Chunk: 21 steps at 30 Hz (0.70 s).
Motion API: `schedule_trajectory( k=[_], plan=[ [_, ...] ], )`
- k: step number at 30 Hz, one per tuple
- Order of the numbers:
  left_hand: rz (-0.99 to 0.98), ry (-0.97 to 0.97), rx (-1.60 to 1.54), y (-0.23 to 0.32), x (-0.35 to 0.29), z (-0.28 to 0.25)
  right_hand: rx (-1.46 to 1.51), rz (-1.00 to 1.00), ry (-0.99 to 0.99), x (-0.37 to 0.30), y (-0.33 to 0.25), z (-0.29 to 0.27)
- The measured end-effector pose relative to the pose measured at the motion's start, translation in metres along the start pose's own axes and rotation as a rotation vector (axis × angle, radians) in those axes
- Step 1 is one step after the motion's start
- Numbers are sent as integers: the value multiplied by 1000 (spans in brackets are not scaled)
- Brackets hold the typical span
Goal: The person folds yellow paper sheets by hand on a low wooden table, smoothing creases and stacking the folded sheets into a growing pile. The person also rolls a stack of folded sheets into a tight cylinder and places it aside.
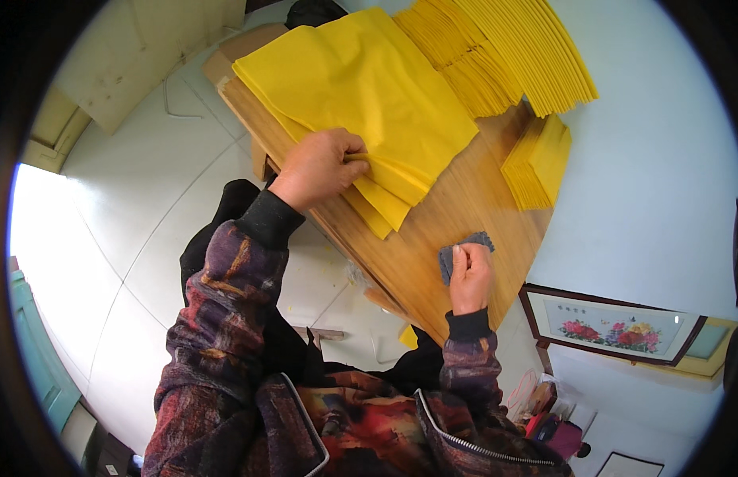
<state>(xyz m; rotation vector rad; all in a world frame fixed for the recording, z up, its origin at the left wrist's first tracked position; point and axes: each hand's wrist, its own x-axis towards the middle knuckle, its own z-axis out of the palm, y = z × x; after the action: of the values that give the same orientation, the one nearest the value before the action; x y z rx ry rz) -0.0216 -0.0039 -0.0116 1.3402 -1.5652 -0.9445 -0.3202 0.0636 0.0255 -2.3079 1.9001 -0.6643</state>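
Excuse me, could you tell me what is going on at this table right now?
A person is working with yellow paper sheets on a wooden table. The left hand pinches the edge of the loose sheets lying on top. The right hand presses a small grey cloth against the bare wood. Fanned stacks of folded yellow paper lie at the far side, and a smaller stack beside them.

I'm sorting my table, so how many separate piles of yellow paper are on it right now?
3. One loose pile under the left hand, a large fanned stack at the table's far edge, and a small stack on the right side. More may be hidden underneath.
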Motion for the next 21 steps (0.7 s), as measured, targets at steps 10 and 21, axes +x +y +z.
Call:
schedule_trajectory(
  k=[10,21],
  plan=[
    [-1,-14,-24,-2,-1,0,166,-344,-35,30,-89,34],
    [32,-15,-24,-2,-1,-1,505,-39,-213,40,-84,35]
  ],
)
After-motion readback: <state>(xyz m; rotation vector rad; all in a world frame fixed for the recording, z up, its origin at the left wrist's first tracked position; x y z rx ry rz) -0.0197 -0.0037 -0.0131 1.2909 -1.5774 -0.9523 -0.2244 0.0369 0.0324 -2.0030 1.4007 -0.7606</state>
